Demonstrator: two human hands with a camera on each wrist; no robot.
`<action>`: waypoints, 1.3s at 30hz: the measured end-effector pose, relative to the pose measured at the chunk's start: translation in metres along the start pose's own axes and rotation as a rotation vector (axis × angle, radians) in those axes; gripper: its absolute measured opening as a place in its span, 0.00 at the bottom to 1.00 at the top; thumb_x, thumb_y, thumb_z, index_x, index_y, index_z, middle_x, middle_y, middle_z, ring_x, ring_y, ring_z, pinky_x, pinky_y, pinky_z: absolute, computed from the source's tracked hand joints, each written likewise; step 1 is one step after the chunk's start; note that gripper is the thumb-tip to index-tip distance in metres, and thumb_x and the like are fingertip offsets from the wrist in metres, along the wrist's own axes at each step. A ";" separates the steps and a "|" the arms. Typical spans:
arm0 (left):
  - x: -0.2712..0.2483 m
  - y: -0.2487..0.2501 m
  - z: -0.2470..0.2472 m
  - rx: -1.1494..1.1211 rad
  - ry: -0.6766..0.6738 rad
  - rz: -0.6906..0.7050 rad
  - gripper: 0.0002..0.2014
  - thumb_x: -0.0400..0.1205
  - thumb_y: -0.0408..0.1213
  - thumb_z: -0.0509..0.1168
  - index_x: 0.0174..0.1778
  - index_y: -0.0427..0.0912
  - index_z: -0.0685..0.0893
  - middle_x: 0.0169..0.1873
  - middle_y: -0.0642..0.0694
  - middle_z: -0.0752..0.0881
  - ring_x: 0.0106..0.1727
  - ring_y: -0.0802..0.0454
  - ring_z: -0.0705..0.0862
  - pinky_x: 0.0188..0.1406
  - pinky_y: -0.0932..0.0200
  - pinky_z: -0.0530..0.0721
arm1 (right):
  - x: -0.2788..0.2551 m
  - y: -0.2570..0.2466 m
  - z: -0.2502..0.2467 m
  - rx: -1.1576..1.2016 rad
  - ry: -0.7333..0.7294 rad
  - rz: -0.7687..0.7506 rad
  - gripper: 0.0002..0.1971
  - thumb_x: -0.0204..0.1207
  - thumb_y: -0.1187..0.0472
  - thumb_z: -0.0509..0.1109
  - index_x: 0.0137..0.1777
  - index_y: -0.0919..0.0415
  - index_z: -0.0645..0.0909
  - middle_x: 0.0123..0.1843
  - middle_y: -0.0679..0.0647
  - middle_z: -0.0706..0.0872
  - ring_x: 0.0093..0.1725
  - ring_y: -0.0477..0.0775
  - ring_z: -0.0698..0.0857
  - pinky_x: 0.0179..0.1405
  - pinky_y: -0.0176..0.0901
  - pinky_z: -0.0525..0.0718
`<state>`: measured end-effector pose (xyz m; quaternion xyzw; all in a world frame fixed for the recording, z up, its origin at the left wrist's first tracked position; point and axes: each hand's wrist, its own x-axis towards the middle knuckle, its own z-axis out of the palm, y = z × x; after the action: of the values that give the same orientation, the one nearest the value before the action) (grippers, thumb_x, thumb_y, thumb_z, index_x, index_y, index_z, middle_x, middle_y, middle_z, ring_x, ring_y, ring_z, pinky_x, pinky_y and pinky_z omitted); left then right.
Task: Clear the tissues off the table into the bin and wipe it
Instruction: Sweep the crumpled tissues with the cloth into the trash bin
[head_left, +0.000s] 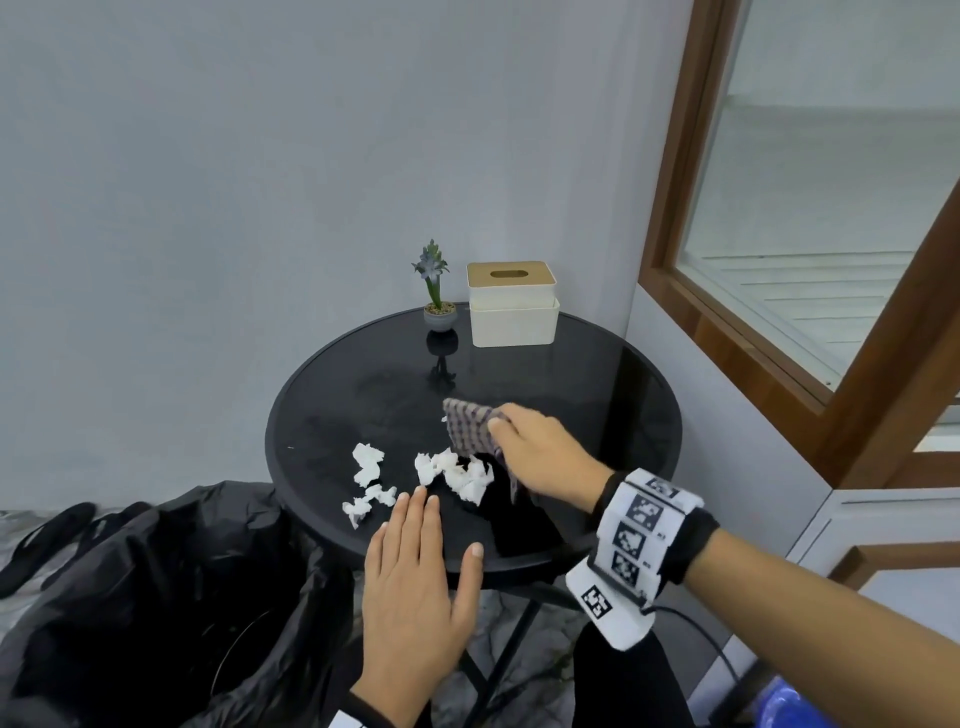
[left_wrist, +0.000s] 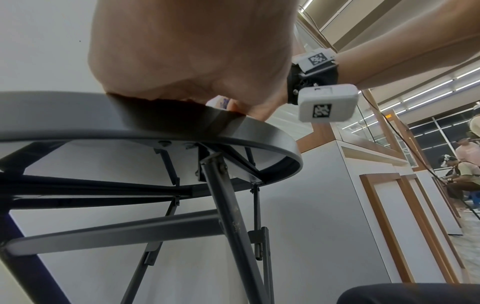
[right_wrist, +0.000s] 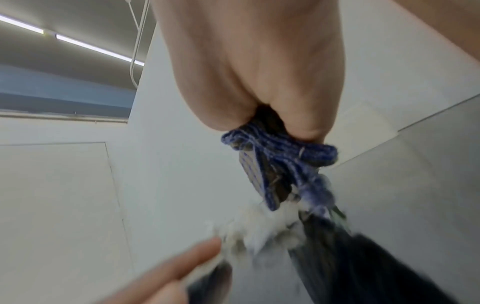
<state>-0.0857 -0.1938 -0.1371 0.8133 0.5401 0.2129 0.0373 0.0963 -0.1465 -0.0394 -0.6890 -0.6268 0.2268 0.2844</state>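
Observation:
Several crumpled white tissues (head_left: 454, 474) lie on the round black glass table (head_left: 639, 410), more of them (head_left: 367, 465) further left. My right hand (head_left: 540, 452) grips a checked blue-grey cloth (head_left: 470, 423) just right of the tissues; in the right wrist view the cloth (right_wrist: 280, 156) bunches out of my fist against the tissue (right_wrist: 262, 226). My left hand (head_left: 415, 577) lies flat with straight fingers on the table's near edge, fingertips beside the tissues. From the left wrist view, the palm (left_wrist: 192, 61) rests on the table rim (left_wrist: 259, 131).
A bin lined with a black bag (head_left: 156, 587) stands open at the table's lower left. A small potted flower (head_left: 439, 291) and a cream tissue box (head_left: 513, 304) stand at the far edge. A wood-framed window (head_left: 779, 291) is on the right.

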 end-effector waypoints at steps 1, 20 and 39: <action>0.000 0.000 0.000 -0.006 0.000 -0.002 0.34 0.84 0.59 0.51 0.80 0.39 0.72 0.80 0.44 0.71 0.83 0.50 0.64 0.81 0.55 0.51 | 0.003 -0.002 -0.009 -0.014 0.018 -0.001 0.16 0.88 0.54 0.52 0.58 0.61 0.79 0.54 0.59 0.87 0.49 0.57 0.82 0.46 0.43 0.72; 0.002 -0.003 0.010 -0.030 0.039 0.006 0.33 0.82 0.57 0.53 0.75 0.36 0.77 0.77 0.44 0.76 0.81 0.47 0.70 0.81 0.52 0.57 | 0.056 -0.010 0.011 -0.342 -0.175 0.066 0.19 0.89 0.66 0.48 0.72 0.76 0.72 0.73 0.70 0.75 0.69 0.70 0.76 0.66 0.53 0.71; -0.006 -0.012 0.009 -0.085 0.042 0.049 0.34 0.84 0.60 0.49 0.79 0.39 0.73 0.81 0.47 0.71 0.84 0.52 0.64 0.83 0.52 0.53 | 0.028 0.006 -0.006 -0.010 0.124 0.058 0.17 0.89 0.53 0.52 0.59 0.62 0.79 0.56 0.61 0.87 0.50 0.60 0.83 0.47 0.43 0.75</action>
<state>-0.0941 -0.1928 -0.1508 0.8192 0.5113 0.2538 0.0552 0.1079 -0.1200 -0.0376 -0.7210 -0.5891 0.1886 0.3125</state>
